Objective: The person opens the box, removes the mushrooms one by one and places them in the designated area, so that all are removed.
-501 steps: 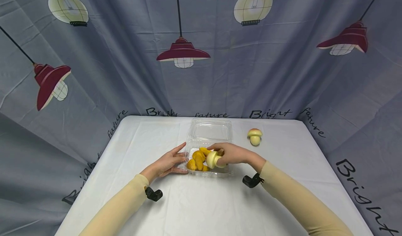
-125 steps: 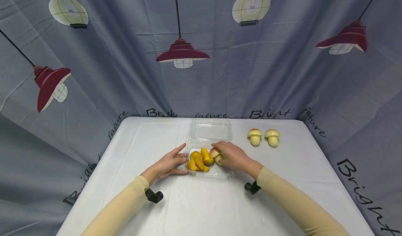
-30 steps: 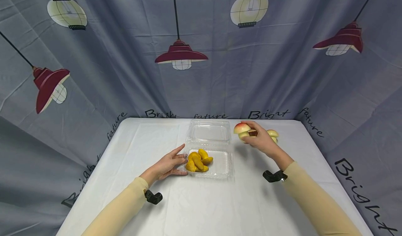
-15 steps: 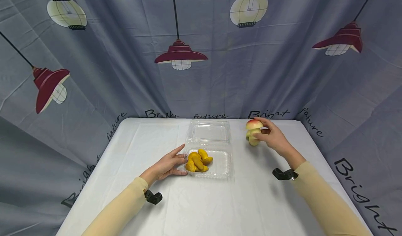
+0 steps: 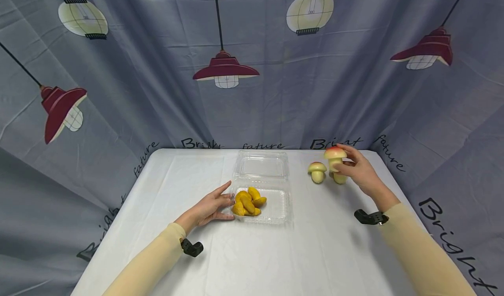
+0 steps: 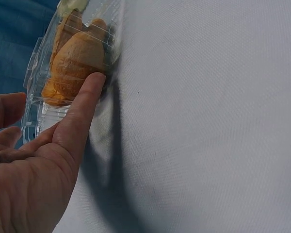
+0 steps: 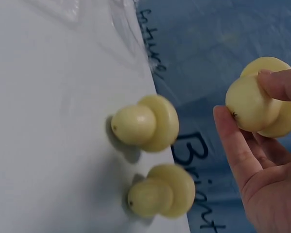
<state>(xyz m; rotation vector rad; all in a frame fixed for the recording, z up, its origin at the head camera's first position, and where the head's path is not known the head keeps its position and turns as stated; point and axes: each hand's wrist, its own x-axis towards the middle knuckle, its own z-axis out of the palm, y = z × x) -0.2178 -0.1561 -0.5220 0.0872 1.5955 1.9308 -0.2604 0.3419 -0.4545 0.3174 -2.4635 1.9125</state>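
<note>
My right hand (image 5: 359,171) pinches a pale mushroom (image 5: 335,153) with a reddish cap between thumb and fingers. It hovers at the back right, above the table. Below it a second pale mushroom (image 5: 340,179) is partly hidden; a third mushroom (image 5: 316,172) lies just left. The right wrist view shows the held mushroom (image 7: 252,103) apart from the two on the table. My left hand (image 5: 208,207), fingers spread, rests against the left side of a clear plastic box (image 5: 278,206). Several yellow-orange, mushroom-like pieces (image 5: 248,203) are heaped in the box's left half.
The box's clear lid (image 5: 262,165) lies folded back behind it. A white cloth (image 5: 252,261) covers the table. A grey-blue curtain (image 5: 267,112) with printed lamps hangs around the back and sides.
The third pale mushroom has left the box and travelled right in my right hand, passing over the two on the table. Earlier, one of those also came from the box. My left hand stays put.
</note>
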